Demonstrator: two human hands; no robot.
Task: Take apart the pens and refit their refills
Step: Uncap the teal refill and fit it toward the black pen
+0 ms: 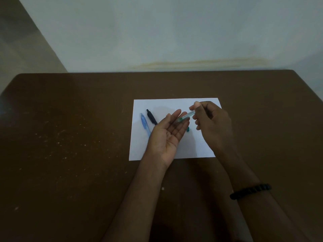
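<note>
- Head view: right hand pinches a clear barrel between thumb and forefinger, other fingers loosely curled below it; the grip sits at the barrel's upper end, so the lower end is free to point down.
- Barrel tilts down-left from the right fingertips; its greenish lower end lies over the left fingers, touching or just above them, cannot tell which.
- Left hand is palm up, fingers nearly straight and together, holding nothing by grip. My guess is it is cupped under the barrel to catch a refill or spring tipping out.
- Whether a refill is inside the barrel or already in the palm is too dim and small to tell.
- Green piece lies on the paper just right of the left fingertips, below the right fingers. Probably the unscrewed tip or cap of this pen, parked close for refitting.
- Black pen lies on the paper just left of the left fingers, its lower end hidden behind the hand; looks whole.
- Blue pen lies beside the black one, further left of the fingers, also seemingly untouched. Both sit side by side, likely queued.
- Paper sits on the table; white sheet probably keeps small parts easy to spot.
- Bracelet on right wrist.
- Stage, by my read: first pen open, two to go.
- Risk: small parts rolling off the flat palm.
</note>
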